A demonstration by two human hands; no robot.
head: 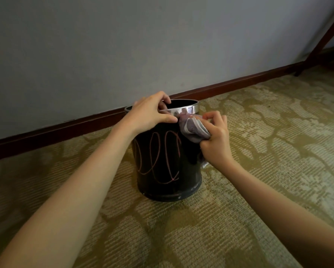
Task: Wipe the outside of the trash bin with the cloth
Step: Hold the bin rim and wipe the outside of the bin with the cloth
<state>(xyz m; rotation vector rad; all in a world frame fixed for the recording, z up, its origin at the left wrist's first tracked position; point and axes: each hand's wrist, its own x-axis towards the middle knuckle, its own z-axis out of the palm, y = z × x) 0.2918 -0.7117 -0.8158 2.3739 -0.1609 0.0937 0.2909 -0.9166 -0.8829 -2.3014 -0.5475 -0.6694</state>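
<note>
Hands on the bin's rim
Left hand [149, 113] pinches the trash bin [168, 161] rim; beside it, right hand [215, 138] presses the bunched cloth [194, 130] there.

Trash bin [162, 161] rim partly behind hands [150, 113].

Upright black trash bin [168, 163], chrome rim, pink scribbles, bunched purple cloth [193, 129] against its side

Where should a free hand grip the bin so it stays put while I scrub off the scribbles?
Grip the bin by its metal rim, from above on the side away from the cloth, as the left hand does: the open top lets fingers hook inside.
</note>
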